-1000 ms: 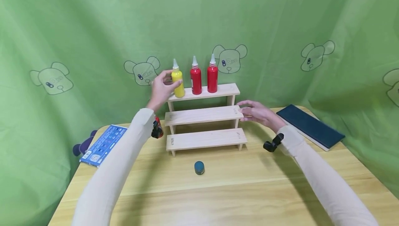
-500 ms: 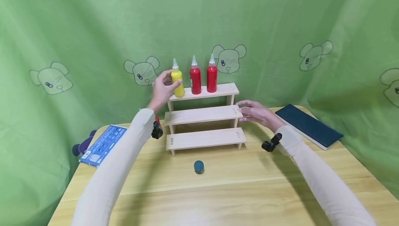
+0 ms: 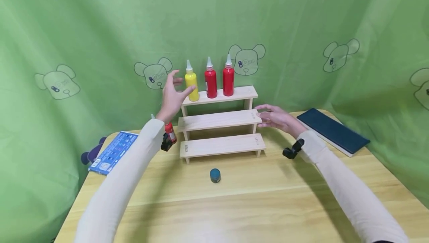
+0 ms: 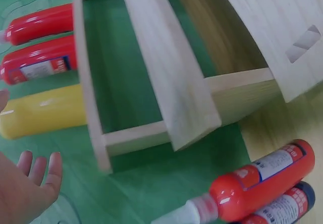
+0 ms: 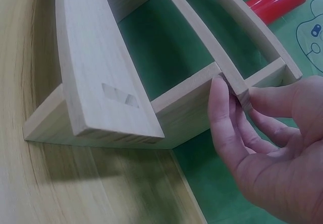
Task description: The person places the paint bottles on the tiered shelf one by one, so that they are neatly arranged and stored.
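Observation:
A three-step wooden shelf stands on the table. On its top step a yellow bottle with a white nozzle stands upright at the left, beside two red bottles of the same shape. My left hand is spread around the yellow bottle, fingers straightened and apart from it; the left wrist view shows a gap between fingertips and bottle. My right hand pinches the right end of the middle step, thumb on top and fingers beneath, as the right wrist view shows.
Two more red bottles stand left of the shelf, partly behind my left wrist in the head view. A small teal-lidded jar sits in front. A blue packet lies at the left, a dark book at the right. Green curtain hangs behind.
The left hand's fingers have loosened from the yellow bottle and spread, leaving it standing on the top step. My right hand keeps its hold on the middle step.

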### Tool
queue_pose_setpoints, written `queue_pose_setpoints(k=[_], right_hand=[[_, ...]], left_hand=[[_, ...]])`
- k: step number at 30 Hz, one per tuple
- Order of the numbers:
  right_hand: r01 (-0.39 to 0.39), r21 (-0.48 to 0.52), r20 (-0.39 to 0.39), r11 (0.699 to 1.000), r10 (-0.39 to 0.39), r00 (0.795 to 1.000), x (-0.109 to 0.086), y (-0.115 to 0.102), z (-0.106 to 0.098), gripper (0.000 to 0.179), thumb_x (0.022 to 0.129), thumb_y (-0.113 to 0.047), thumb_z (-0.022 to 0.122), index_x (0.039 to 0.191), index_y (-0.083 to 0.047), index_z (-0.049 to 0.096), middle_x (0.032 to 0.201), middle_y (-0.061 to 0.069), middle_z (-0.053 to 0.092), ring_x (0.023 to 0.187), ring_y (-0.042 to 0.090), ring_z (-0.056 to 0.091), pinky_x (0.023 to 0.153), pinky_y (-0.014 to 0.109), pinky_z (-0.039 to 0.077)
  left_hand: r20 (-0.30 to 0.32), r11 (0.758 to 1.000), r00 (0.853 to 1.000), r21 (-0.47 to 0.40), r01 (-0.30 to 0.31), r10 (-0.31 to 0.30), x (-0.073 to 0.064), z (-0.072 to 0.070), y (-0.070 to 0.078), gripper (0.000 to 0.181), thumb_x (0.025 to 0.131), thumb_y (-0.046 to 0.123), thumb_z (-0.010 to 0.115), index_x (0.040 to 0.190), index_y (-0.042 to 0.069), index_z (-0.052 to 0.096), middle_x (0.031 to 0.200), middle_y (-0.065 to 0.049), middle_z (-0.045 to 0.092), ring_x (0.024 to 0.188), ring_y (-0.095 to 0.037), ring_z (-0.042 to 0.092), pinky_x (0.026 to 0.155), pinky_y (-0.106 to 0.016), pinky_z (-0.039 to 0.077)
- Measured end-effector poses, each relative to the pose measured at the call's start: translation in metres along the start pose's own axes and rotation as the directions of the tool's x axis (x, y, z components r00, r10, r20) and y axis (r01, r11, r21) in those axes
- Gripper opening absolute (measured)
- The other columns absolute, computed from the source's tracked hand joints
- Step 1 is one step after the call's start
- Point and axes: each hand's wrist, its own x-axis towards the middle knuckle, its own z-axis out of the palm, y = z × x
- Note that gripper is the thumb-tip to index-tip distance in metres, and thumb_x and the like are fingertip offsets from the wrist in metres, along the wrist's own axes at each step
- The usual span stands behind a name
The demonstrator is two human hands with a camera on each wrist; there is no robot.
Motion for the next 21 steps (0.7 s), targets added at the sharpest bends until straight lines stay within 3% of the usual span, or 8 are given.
queue_pose_setpoints(k=[7,10,14,21], right_hand=[[0.001,0.017,0.007,1.000,-0.001,1.000,0.002,0.002,-0.002,0.059,0.107,-0.003,0.053,0.159,0.005,0.026,0.109,0.002,0.066,0.094,0.012,0.070,0.087,0.026,0.063],[-0.001,0.027,0.011,1.000,0.001,1.000,0.003,0.003,-0.001,0.059,0.107,-0.003,0.052,0.160,0.005,0.025,0.109,0.003,0.067,0.094,0.013,0.070,0.087,0.027,0.063],[-0.007,0.049,0.012,0.999,0.007,1.000,0.004,0.002,0.001,0.059,0.107,-0.001,0.050,0.160,0.004,0.025,0.108,0.003,0.067,0.094,0.014,0.069,0.088,0.027,0.063],[0.002,0.067,0.019,0.998,-0.003,1.000,0.003,0.000,0.002,0.059,0.107,0.001,0.048,0.159,0.007,0.022,0.110,0.007,0.063,0.093,0.014,0.068,0.087,0.024,0.063]], left_hand=[[-0.033,0.999,0.999,-0.029,-0.027,0.026,-0.004,-0.027,0.001,0.075,0.094,0.023,0.081,0.154,0.006,0.039,0.145,-0.021,0.054,0.136,-0.033,0.052,0.114,-0.048,0.049],[-0.054,0.998,0.997,-0.033,-0.051,0.050,-0.008,-0.041,-0.007,0.070,0.096,0.020,0.078,0.153,0.005,0.040,0.144,-0.023,0.055,0.136,-0.034,0.052,0.115,-0.051,0.048],[-0.098,0.998,0.994,-0.024,-0.061,0.058,-0.014,-0.060,-0.017,0.061,0.099,0.018,0.073,0.151,0.006,0.042,0.141,-0.022,0.057,0.133,-0.031,0.055,0.113,-0.046,0.049],[-0.146,1.000,0.989,0.001,-0.025,0.025,-0.023,-0.083,-0.032,0.055,0.102,0.019,0.068,0.149,0.004,0.044,0.140,-0.020,0.059,0.129,-0.026,0.056,0.112,-0.040,0.049]])
